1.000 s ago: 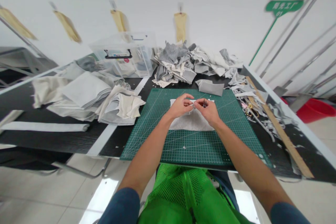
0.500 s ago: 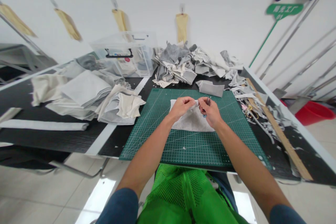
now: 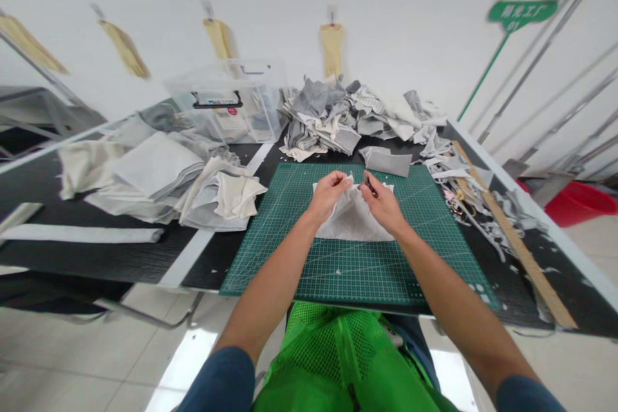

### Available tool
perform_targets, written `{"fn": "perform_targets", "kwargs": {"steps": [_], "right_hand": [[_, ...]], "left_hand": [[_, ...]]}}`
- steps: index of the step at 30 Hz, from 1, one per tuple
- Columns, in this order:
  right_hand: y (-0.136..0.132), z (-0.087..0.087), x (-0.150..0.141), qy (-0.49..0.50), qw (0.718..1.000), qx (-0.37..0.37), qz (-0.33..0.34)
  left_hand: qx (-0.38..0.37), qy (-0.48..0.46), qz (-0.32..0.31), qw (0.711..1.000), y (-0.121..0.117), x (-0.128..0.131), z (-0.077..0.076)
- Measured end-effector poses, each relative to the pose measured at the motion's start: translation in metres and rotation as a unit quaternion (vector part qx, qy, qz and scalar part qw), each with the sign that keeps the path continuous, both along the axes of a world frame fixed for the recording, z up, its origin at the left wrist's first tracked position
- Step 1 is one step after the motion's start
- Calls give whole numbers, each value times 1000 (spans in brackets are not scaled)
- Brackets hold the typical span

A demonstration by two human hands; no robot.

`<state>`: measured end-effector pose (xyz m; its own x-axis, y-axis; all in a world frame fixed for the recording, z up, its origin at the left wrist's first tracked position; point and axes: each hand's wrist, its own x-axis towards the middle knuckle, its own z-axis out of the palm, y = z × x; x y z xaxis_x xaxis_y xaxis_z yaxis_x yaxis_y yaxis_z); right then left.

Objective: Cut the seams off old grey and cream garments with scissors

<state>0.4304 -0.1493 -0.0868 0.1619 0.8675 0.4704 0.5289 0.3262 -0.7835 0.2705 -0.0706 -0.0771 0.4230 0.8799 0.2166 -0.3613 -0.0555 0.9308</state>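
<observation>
A light grey piece of cloth [image 3: 355, 222] lies on the green cutting mat [image 3: 270, 257], its far edge pulled up toward my hands. My left hand [image 3: 331, 194] pinches the cloth at its raised far edge, and a pale tip of fabric pokes out beyond the fingers. Closed around small dark thread snips [image 3: 369, 185] is my right hand [image 3: 383, 206], just right of the left and over the cloth's far side. Fingers partly hide the snips, so whether the blades are apart is unclear. A narrow gap separates the two hands.
Behind the mat, grey and white fabric scraps [image 3: 323, 116] are heaped beside a clear plastic box [image 3: 232, 109]. Folded cloths [image 3: 159, 164] are stacked at left. A folded grey piece [image 3: 386, 161] touches the mat's far edge. Along the right lie a wooden ruler [image 3: 516, 238] and cut strips.
My hands have moved apart slightly; the left shifted a little left and the right drew back from the cloth's edge with the snips. The cloth stays on the mat.
</observation>
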Motion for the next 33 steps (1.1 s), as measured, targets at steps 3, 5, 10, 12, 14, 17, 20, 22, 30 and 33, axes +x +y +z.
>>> {"fn": "perform_targets", "kwargs": {"steps": [3,5,10,12,14,17,20,22,30,33], "right_hand": [[1,-4,-1,-27,999,11,-15],[1,-4,-1,-52,998,18,-24],[-3,3,-1,-101,994,38,-15],[-5,5,-2,-106,993,50,-12],[-6,6,-3,-109,992,59,-13],[-6,6,-3,-113,991,67,-19],[-6,6,-4,-119,990,70,-21],[-6,6,-4,-119,990,76,-21],[-8,9,-5,-105,989,101,-26],[-9,10,-5,-105,989,103,-27]], "left_hand": [[-27,-39,-31,998,1,-1,-2],[-43,-57,-39,997,2,-1,-3],[-49,-68,-41,996,0,0,-2],[-44,-64,-41,996,-1,1,-2],[-41,-61,-41,996,-2,2,-2],[-38,-56,-47,997,-4,2,-2],[-25,-43,-57,997,-5,3,-1],[-10,-29,-58,998,-6,3,-1],[26,4,-44,999,-8,6,-2],[29,5,-45,999,-9,6,-1]]}}
